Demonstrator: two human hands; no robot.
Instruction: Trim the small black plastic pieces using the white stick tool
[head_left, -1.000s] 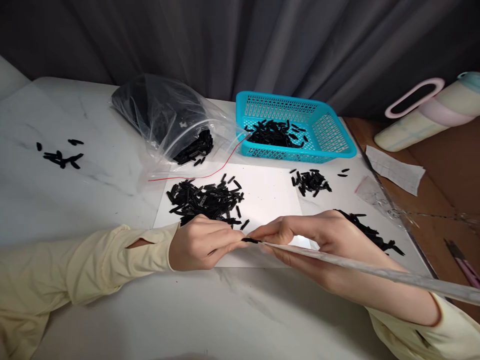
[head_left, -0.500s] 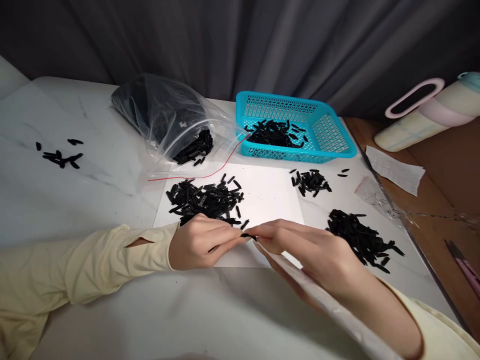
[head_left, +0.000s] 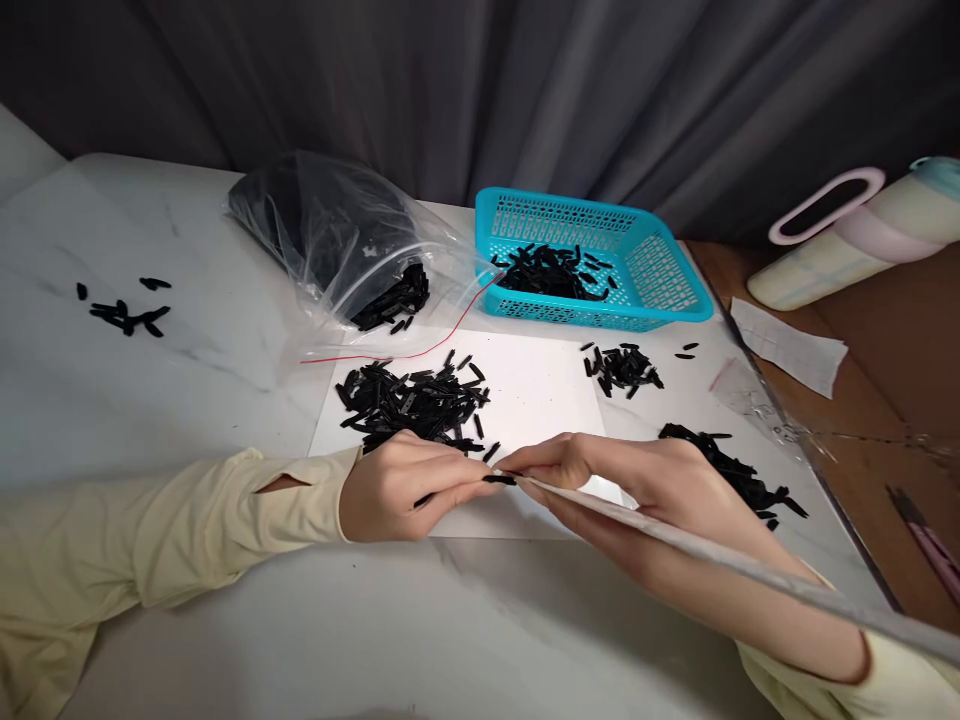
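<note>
Two bare hands meet over one white paper sheet (head_left: pixel 540 385) on the pale marbled table (head_left: pixel 187 400). The left hand (head_left: pixel 405 487) is pinched narrow on one small black plastic strip (head_left: pixel 498 480), whose tip pokes out to its right, just touching the fingertips of the right hand (head_left: pixel 645 485). That right hand is closed on one long, thin translucent tube (head_left: pixel 712 555) running off toward the lower right — the strip sits right at the tube's near end, between the two hands. Five loose groups of black strips lie about: one big heap (head_left: pixel 412 400) just behind the left hand, one small cluster (head_left: pixel 622 367), one pile (head_left: pixel 739 475) behind the right wrist, a scatter (head_left: pixel 124 310) far left, and one batch in the single turquoise mesh basket (head_left: pixel 660 300). One clear plastic bag (head_left: pixel 337 240) holds more.
</note>
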